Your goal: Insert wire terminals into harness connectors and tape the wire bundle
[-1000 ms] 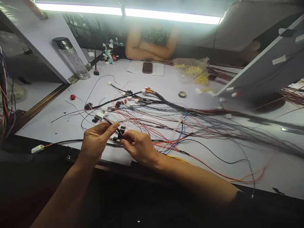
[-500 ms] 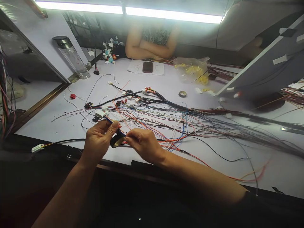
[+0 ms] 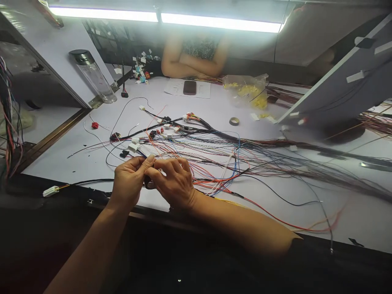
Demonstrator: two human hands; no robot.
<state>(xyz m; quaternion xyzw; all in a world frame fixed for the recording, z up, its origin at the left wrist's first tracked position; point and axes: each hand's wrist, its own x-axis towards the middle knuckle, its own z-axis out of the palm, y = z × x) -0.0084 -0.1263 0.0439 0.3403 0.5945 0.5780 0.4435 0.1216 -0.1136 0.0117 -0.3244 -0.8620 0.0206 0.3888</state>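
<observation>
My left hand [image 3: 130,179] pinches a thin bundle of dark and blue wires [image 3: 141,154] near the front edge of the white table [image 3: 214,104]. My right hand [image 3: 173,181] is curled right against it, fingers closed over the same bundle and a black roll of tape [image 3: 148,182], which is mostly hidden between the hands. The bundle runs back to white connectors [image 3: 132,147] in a spread of coloured harness wires [image 3: 220,157].
A clear bottle [image 3: 93,77] stands at the back left. Another person's folded arms [image 3: 192,61] rest at the far edge, beside a phone [image 3: 189,87] on paper. A bag of yellow parts [image 3: 246,90], a tape roll [image 3: 234,121] and slanted boards lie right.
My right hand has moved left and up to meet the left hand, covering the black tape roll that showed between them half a second ago.
</observation>
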